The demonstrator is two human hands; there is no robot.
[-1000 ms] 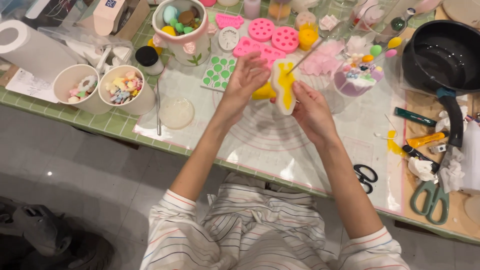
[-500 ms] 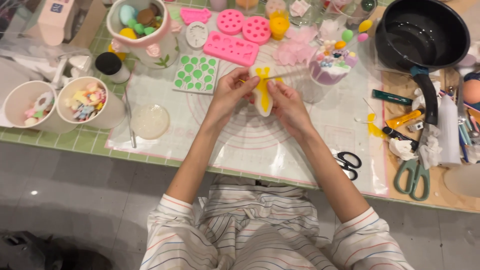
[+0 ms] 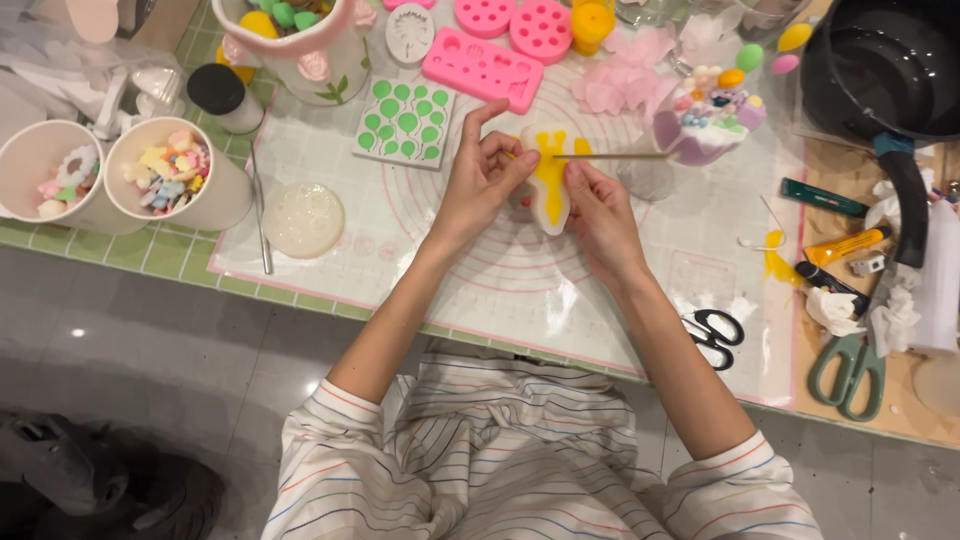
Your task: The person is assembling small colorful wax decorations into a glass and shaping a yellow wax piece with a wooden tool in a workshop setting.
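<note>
Striped shirt [image 3: 520,450] nearest the camera, both forearms reaching out over a clear silicone mat [image 3: 500,270] with pink ring markings. Black scissors [image 3: 712,335] lie just right of the right wrist, green-handled scissors [image 3: 848,368] further right. Left hand [image 3: 480,180] pinched on the left edge of a white mould [image 3: 548,180] with yellow filling, mould held just above mat centre. Right hand [image 3: 598,210] grips the mould's lower right side, fingers closed, with a thin stick [image 3: 610,156] running from the mould off to the right. Left of the hands: clear round disc [image 3: 303,218], two white cups [image 3: 120,180] of pastel pieces. Beyond: green balloon mould [image 3: 404,122], pink moulds [image 3: 482,68], decorated cupcake [image 3: 708,115], black pan [image 3: 880,70].
</note>
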